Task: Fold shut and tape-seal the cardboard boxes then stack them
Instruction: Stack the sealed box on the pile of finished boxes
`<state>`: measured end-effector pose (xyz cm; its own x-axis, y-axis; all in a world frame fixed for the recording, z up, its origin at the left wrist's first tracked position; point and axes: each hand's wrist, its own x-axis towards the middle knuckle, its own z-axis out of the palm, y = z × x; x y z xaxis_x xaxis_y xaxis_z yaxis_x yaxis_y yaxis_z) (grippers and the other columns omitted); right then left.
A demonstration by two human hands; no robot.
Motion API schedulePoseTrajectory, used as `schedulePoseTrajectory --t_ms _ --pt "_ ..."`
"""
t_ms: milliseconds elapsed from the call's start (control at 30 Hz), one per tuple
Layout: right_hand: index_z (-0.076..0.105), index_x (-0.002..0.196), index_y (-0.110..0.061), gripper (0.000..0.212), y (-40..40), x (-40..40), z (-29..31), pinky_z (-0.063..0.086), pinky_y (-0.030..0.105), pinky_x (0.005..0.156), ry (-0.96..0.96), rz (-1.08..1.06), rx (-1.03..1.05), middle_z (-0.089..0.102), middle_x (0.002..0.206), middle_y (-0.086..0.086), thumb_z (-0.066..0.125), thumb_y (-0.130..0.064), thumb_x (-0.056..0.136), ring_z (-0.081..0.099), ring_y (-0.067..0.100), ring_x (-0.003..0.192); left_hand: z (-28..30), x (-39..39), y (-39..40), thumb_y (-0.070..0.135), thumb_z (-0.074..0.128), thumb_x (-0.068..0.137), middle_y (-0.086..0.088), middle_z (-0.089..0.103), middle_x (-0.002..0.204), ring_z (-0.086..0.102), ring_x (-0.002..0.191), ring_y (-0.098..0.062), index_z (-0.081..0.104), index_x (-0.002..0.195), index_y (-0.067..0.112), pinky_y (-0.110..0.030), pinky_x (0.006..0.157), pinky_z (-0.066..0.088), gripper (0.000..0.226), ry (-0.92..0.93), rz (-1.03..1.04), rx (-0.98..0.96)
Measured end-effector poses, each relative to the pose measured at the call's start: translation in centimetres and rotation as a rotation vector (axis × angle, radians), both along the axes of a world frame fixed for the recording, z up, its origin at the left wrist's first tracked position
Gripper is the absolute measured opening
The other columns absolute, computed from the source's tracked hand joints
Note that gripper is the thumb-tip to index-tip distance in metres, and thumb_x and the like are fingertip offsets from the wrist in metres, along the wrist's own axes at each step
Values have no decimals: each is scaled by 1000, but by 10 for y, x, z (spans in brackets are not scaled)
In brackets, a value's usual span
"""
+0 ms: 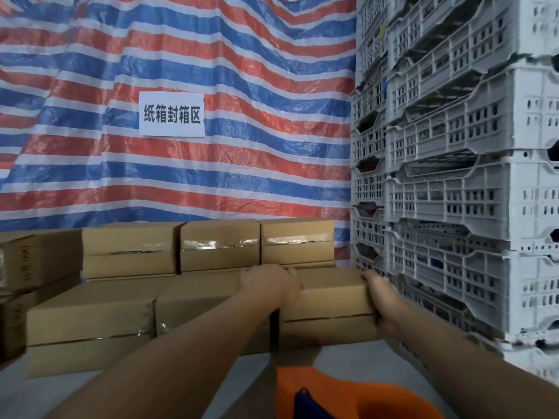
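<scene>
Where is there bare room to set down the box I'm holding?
The held box, gripped by the left hand and right hand, hangs over the one open slot: front row, between the middle front box and the white crates. Bare floor lies in front. The back row is crowded.

We reach both bare arms forward, nearly straight. Our left hand (270, 281) lies over the top left edge of a cardboard box (328, 306), while our right hand (382, 300) clasps its right end, fingers hidden.
</scene>
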<state>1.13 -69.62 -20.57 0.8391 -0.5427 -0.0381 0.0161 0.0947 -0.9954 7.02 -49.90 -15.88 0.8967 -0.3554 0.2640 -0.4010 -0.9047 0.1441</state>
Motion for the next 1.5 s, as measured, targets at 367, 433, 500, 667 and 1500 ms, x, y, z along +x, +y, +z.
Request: schedulePoseTrajectory --t_ms 367,433,500,667,1500 --pt "53 132 -9 51 11 14 12 54 40 66 136 -79 -141 63 109 19 32 -45 103 63 34 90 -5 3 22 77 18 91 -8 44 148 45 131 -28 44 144 19 -43 103 42 83 -85 -242 193" --pt "49 139 -5 58 13 11 17 52 42 73 194 -128 -284 59 123 20 27 -47 105 61 34 101 -6 0 23 74 19 92 -8 51 140 50 124 -27 48 138 18 -42 98 45 78 -142 -237 213" --pt "49 140 2 64 17 4 23 45 44 101 242 -220 -514 52 139 26 25 -46 106 53 39 122 -5 -7 28 71 20 95 -7 56 128 53 115 -25 53 130 19 -42 92 47 70 -169 -236 183" --pt "58 99 -5 36 52 -27 52 39 34 81 123 -257 -814 61 120 23 35 -32 105 53 31 96 19 -41 67 62 22 99 -7 59 120 55 109 -24 56 126 17 -44 94 47 62 -204 -234 115" --pt "31 50 -23 50 411 -228 54 20 17 38 -410 139 -687 24 43 -10 49 -14 96 25 5 39 26 -265 389 47 44 99 -4 63 61 61 57 -19 66 68 15 -44 64 57 49 -276 -119 -534"
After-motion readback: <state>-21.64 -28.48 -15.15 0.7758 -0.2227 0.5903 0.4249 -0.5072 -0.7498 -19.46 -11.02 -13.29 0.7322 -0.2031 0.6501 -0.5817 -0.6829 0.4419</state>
